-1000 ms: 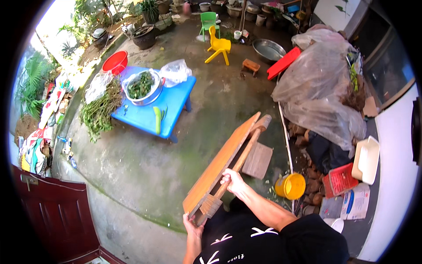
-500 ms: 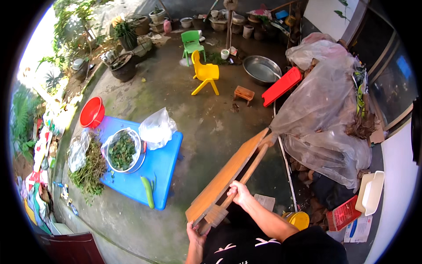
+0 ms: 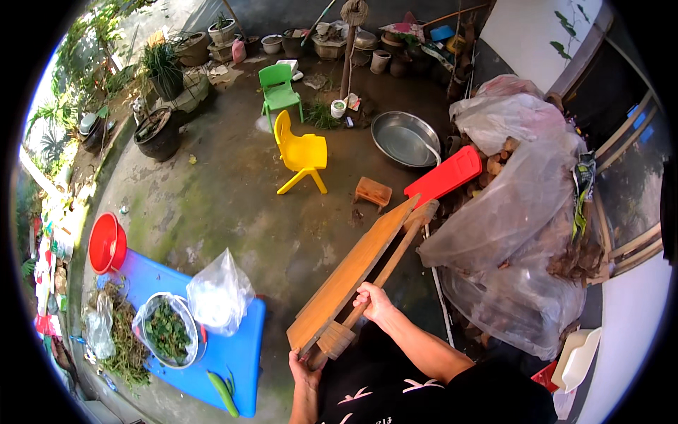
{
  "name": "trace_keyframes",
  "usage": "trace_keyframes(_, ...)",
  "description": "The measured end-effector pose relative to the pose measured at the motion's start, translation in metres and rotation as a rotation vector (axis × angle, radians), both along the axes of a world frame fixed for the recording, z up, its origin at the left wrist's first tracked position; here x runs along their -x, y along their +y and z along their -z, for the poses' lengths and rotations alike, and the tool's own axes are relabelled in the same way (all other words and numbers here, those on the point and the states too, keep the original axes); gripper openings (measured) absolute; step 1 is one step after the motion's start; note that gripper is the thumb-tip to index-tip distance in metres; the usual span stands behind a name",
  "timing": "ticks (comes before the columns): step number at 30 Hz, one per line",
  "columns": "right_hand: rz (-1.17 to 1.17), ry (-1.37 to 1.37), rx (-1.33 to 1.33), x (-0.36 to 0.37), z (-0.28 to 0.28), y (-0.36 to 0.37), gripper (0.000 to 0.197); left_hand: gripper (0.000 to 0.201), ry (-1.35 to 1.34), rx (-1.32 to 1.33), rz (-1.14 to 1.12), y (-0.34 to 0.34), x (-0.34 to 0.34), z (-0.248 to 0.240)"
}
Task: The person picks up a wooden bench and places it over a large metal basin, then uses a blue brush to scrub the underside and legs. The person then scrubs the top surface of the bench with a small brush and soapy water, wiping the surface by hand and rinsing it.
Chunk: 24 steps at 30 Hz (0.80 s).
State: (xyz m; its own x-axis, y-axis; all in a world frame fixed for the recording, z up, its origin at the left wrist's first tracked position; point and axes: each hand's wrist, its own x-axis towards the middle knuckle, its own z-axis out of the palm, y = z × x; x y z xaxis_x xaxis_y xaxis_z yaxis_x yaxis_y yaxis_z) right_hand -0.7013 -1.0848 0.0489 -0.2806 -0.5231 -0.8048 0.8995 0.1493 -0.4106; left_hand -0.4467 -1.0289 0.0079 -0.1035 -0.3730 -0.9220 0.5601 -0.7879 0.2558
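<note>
A long wooden bench (image 3: 349, 283), tipped on its side, slants up and away in front of me. My right hand (image 3: 374, 302) is wrapped round the bar running along its underside. At the near end my left hand (image 3: 306, 367) grips the bench by its lower corner; its fingers are partly hidden behind the wood. The far end of the bench overlaps a red plastic board (image 3: 446, 175) in view. A small wooden stool (image 3: 372, 191) stands on the ground beyond it.
To the left is a blue table (image 3: 244, 367) with a bag-lined basin of leaves (image 3: 169, 332), a clear plastic bag (image 3: 220, 293) and a cucumber (image 3: 223, 393). Ahead stand a yellow chair (image 3: 302, 152), a green chair (image 3: 279, 88) and a metal basin (image 3: 406, 138). Plastic sheeting (image 3: 508, 212) covers a pile at right.
My view has shifted forward and to the right, so the blue table sits lower and farther left. Both hands keep hold of the bench, whose far end now overlaps the red board.
</note>
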Motion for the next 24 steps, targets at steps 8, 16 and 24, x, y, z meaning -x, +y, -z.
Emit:
trace_keyframes(8, -0.006, -0.071, 0.026, 0.096, 0.0, -0.117, 0.02, 0.056, 0.025, -0.01, -0.048, -0.108, 0.089, 0.016)
trace_keyframes(16, -0.102, -0.064, 0.0, 0.2, 0.018, -0.223, 0.017, 0.051, 0.034, -0.02, -0.149, -0.19, 0.194, 0.031)
trace_keyframes(24, -0.154, -0.025, -0.053, 0.283, 0.033, -0.317, 0.016, 0.05, 0.027, -0.07, -0.182, -0.278, 0.285, 0.036)
